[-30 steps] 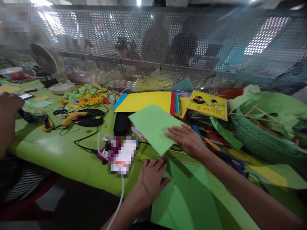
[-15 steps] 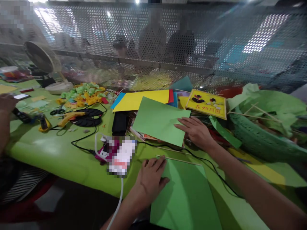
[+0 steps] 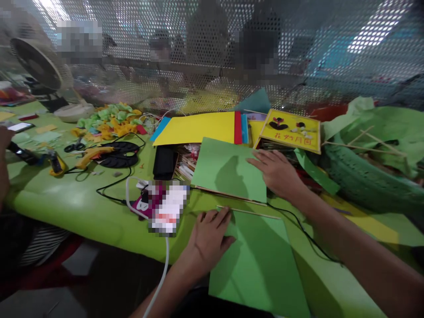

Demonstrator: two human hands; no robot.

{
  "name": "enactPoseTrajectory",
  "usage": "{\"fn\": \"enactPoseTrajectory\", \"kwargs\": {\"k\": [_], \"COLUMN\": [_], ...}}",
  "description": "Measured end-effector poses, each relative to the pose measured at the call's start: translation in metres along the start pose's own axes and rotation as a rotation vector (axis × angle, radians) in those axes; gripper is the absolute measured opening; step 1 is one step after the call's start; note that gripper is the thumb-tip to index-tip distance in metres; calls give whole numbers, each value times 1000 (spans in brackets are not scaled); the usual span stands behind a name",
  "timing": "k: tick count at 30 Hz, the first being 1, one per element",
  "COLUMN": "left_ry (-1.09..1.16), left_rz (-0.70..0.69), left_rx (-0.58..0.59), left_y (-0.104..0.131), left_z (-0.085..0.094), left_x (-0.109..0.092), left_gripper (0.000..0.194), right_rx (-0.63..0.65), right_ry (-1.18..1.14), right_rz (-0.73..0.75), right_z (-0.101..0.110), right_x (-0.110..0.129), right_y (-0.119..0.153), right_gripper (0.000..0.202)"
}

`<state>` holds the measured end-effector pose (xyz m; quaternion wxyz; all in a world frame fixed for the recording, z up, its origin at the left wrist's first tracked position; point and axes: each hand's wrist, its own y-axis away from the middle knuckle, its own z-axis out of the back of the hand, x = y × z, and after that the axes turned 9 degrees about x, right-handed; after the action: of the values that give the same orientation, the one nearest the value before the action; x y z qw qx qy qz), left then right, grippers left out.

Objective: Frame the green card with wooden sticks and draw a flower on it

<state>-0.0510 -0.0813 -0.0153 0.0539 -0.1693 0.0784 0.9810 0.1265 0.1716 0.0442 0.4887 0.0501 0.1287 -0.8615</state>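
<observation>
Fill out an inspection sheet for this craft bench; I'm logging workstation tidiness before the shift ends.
Surface: green table, crowded.
Job's things: near green sheet lies flat, overhanging the front edge; far green sheet lies on a stack of books and papers; a thin wooden stick lies along the near sheet's top edge.
Clutter: yellow card, yellow booklet, scissors, glue gun, paper scraps, black phone.
Grippers: left hand flat on the near sheet's corner; right hand flat at the far sheet's right edge. Neither grips anything.
Cables: black cable under the right forearm; white cable hangs over the front edge.
Surroundings: perforated screen, fan, a co-worker's arm at left.
</observation>
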Motion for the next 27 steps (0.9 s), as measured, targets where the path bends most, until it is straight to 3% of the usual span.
{"fn": "enactPoseTrajectory", "kwargs": {"k": [3,8,12,15,19,27], "left_ry": [0,-11,-6,-5,-13,18], "left_rz": [3,2,4,7,-3,-5], "left_rx": [-7,-23,-17,-12,-18,-8], "left_y": [0,1,1,0,0,-2], "left_z": [0,-1,-2,-2,-3,-5], "left_x": [-1,-1,0,1,2,3], "left_gripper": [53,53,54,55,55,59], "right_rx": [63,171,133,165,227,355], "right_ry": [-119,-236,-243,-193,-155,-132], "right_rz": [100,173,-33,-194,-214,-286], "right_z": [2,-12,-12,-10,-11,-8], "right_x": [32,66,49,30,22,17], "right_y": [1,-14,-40,-60,-80,-101], "right_gripper": [50,77,62,69,73,59]}}
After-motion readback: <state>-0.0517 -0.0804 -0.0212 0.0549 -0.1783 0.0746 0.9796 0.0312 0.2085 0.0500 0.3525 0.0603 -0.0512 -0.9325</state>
